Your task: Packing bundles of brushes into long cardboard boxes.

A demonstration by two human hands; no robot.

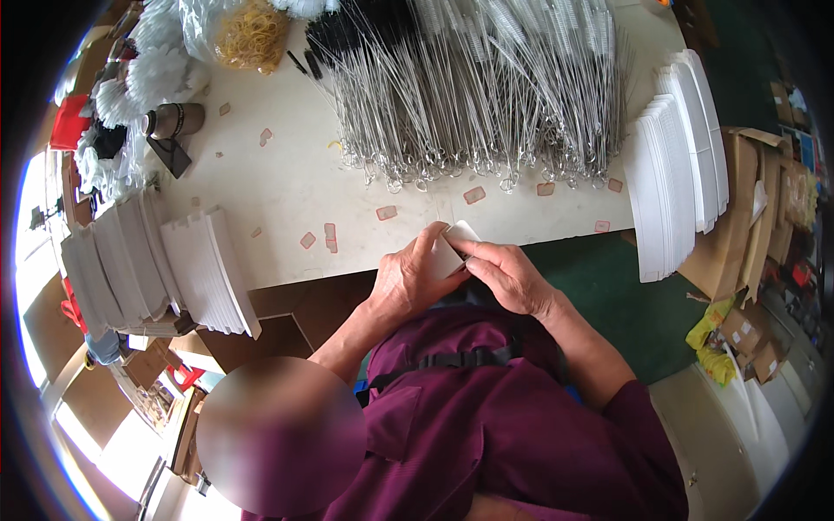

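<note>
A small white cardboard box [444, 260] is held between my two hands at the front edge of the table. My left hand [405, 276] wraps round its left side. At the box's upper right end, the fingers of my right hand [511, 274] press against the flap [463, 230]. What is inside the box is hidden. Beyond my hands lies a wide pile of wire-handled brushes [486, 95], their looped ends towards me; some have black bristles, others white.
Flat white cartons are stacked at the left [204, 269] and right [665, 191] table edges. A metal flask [181, 120] stands at the far left, near a bag of yellow rubber bands [250, 35]. Small red-edged labels [387, 212] dot the tabletop. Brown cardboard boxes [725, 217] stand beyond the right edge.
</note>
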